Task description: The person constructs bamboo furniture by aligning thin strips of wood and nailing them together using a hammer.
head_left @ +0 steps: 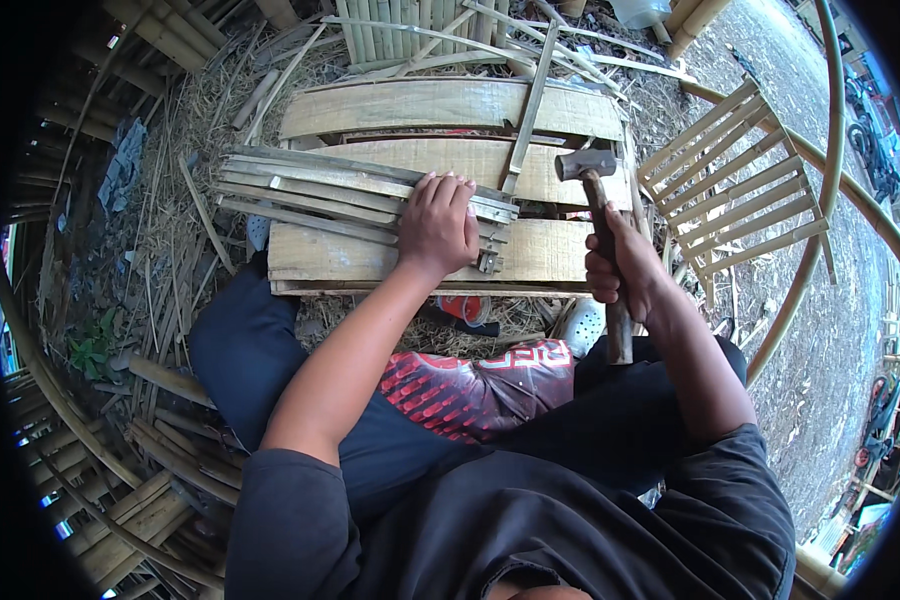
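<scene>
Pinning slats (320,172), jutting past the left edge of the tabletop (340,262), under a curled-fingered left hand (438,230), seemingly against slipping; gripping a hammer (598,205) mid-handle in the right hand (625,262), likely for control.

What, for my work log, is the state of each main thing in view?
Left hand: laid over the strips, fingers curled.
Right hand: closed around the hammer's handle.
Hammer: held, head pointing away from the person.
Wooden strips: loosely bunched, lying across the plank platform.
Plank platform: gaps between its planks.
Slatted rack: slats joined in a row, spaced apart.
</scene>
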### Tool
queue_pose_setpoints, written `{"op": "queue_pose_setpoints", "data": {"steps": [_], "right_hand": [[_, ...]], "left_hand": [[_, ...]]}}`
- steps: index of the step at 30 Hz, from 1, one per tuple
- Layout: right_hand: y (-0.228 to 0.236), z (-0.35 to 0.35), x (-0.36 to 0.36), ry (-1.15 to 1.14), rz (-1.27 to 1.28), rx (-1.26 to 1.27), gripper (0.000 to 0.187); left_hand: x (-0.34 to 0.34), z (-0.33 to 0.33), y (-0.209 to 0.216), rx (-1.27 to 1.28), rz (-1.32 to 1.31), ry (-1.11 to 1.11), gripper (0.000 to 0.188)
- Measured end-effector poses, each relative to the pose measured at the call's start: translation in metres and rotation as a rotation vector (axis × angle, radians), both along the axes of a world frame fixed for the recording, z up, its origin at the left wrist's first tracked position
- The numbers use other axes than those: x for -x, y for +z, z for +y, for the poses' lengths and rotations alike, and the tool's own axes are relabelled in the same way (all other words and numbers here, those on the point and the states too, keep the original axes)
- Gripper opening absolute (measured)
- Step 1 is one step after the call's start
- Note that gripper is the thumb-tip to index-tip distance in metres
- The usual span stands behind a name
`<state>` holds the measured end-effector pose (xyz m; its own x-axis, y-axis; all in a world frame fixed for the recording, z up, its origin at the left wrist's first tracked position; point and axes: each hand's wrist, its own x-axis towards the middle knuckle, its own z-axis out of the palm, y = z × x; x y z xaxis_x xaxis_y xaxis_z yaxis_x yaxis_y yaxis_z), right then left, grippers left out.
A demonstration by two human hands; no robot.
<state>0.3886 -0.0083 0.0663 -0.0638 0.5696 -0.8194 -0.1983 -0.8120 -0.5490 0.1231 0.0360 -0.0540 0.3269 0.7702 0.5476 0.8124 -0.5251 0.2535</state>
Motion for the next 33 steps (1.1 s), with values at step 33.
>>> {"op": "queue_pose_setpoints", "data": {"steps": [33], "right_hand": [[0.008,0.007,0.044,-0.302,0.354,0.157,0.045]], "left_hand": [[0.003,0.001,0.000,-0.003,-0.024,-0.009,0.035]]}}
